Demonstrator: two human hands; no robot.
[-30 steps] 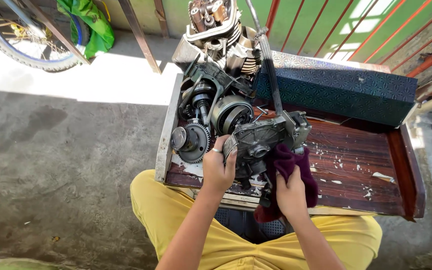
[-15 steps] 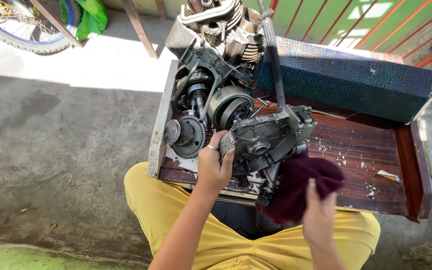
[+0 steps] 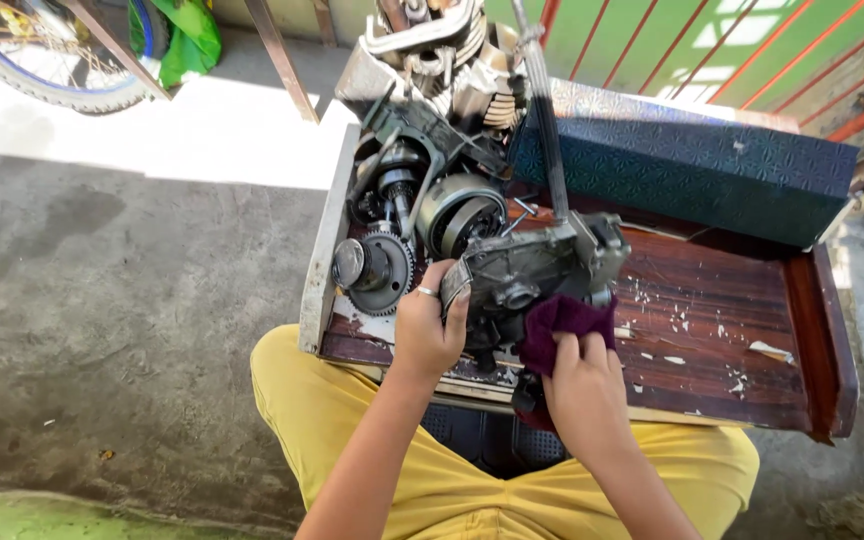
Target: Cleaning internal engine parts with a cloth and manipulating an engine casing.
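A grey metal engine cover stands tilted on a dark wooden table. My left hand, with a ring on one finger, grips the cover's left edge. My right hand presses a dark purple cloth against the cover's lower right side. Behind the cover lies a dismantled engine with a gear, a round rotor and a finned cylinder.
A dark blue patterned box lies at the back of the table. A bicycle wheel and a green cloth are at the upper left. Concrete floor spreads to the left. My yellow trousers show below the table.
My right hand dropped away toward my lap with the cloth, then came back up and pressed it on the cover. My left hand kept its grip.
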